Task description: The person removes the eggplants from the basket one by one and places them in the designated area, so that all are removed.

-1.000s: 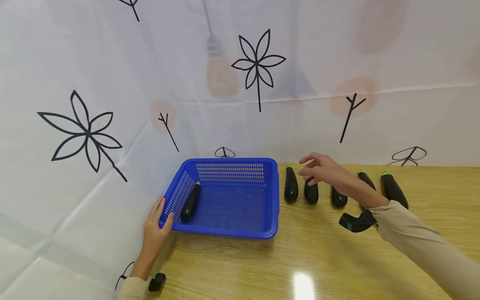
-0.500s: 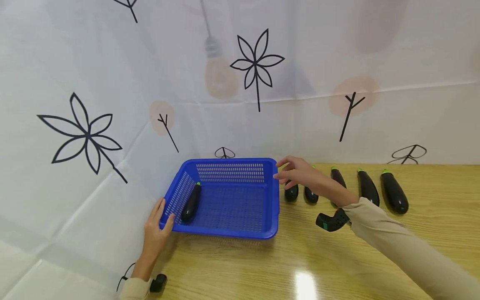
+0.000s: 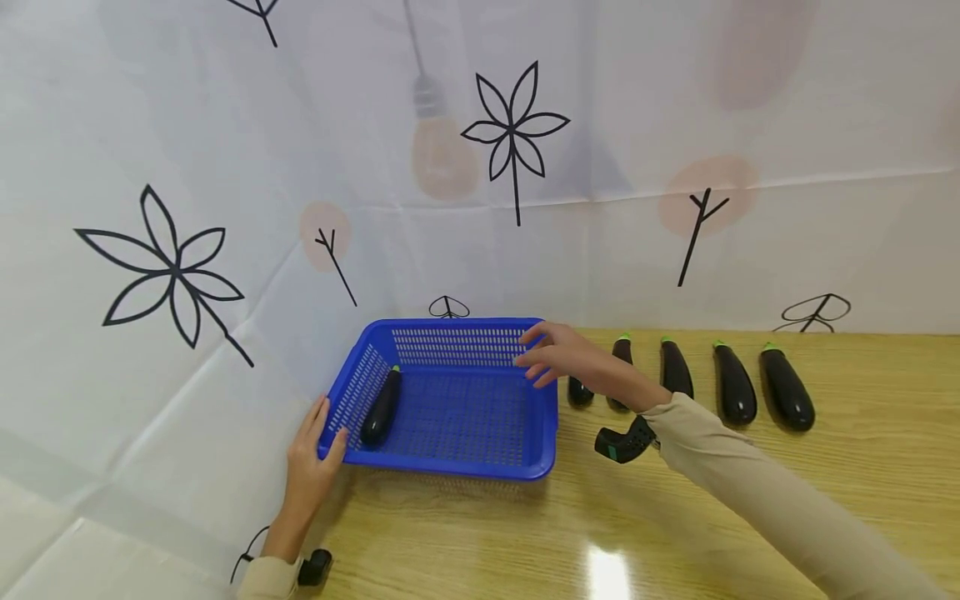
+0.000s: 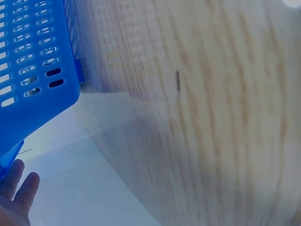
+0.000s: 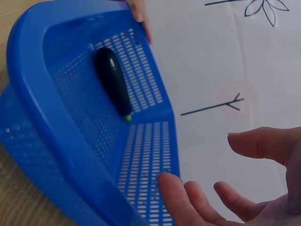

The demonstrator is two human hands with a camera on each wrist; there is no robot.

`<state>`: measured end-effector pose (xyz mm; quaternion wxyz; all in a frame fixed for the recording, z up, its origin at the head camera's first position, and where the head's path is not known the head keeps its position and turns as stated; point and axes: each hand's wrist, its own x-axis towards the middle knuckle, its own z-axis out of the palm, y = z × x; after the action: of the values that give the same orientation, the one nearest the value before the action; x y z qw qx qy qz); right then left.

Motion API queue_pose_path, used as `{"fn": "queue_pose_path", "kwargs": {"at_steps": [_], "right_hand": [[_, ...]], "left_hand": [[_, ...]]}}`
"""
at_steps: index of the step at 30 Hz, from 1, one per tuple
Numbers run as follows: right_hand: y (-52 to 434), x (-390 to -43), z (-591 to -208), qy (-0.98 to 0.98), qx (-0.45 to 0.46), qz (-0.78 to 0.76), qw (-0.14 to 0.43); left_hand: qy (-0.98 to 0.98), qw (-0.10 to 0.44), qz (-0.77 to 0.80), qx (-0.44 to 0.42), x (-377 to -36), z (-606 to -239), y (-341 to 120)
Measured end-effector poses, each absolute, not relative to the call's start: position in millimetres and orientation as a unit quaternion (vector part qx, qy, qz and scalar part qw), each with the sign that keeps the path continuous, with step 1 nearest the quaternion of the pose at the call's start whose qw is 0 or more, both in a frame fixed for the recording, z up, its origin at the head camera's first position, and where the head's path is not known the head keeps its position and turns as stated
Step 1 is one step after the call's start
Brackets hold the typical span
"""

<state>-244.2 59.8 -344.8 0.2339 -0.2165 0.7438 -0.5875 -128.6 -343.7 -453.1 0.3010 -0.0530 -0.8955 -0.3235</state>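
A blue plastic basket (image 3: 465, 467) with slotted walls stands on the table, one dark eggplant (image 3: 382, 408) lying along its left side. My left hand (image 3: 311, 458) grips the basket's near left corner, the thumb at the front rim and the fingers along the left side. Over the basket's right rim hovers my right hand (image 3: 562, 358), holding nothing, its fingers loosely bent and spread. The right wrist view shows its thumb and fingers (image 5: 176, 197) apart, with the eggplant (image 5: 113, 82) beyond them in the basket.
Several more eggplants with green stem ends, such as the rightmost eggplant (image 3: 787, 392), lie in a row on the wooden table (image 3: 525, 542) right of the basket. White patterned cloth (image 3: 600, 167) rises behind the table and along its left side.
My right hand has moved left, from above the row of eggplants to the basket's right rim. My left hand, the basket and the eggplants have stayed in place.
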Motion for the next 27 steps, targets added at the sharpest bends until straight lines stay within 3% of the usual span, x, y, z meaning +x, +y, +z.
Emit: {"fn": "queue_pose_path", "kwargs": {"at_steps": [27], "right_hand": [[-25.3, -252.7, -358.5, 0.716, -0.173, -0.604, 0.304]], "left_hand": [[-0.895, 0.305, -0.321, -0.051, -129.2, -453.4, -342.0]]}}
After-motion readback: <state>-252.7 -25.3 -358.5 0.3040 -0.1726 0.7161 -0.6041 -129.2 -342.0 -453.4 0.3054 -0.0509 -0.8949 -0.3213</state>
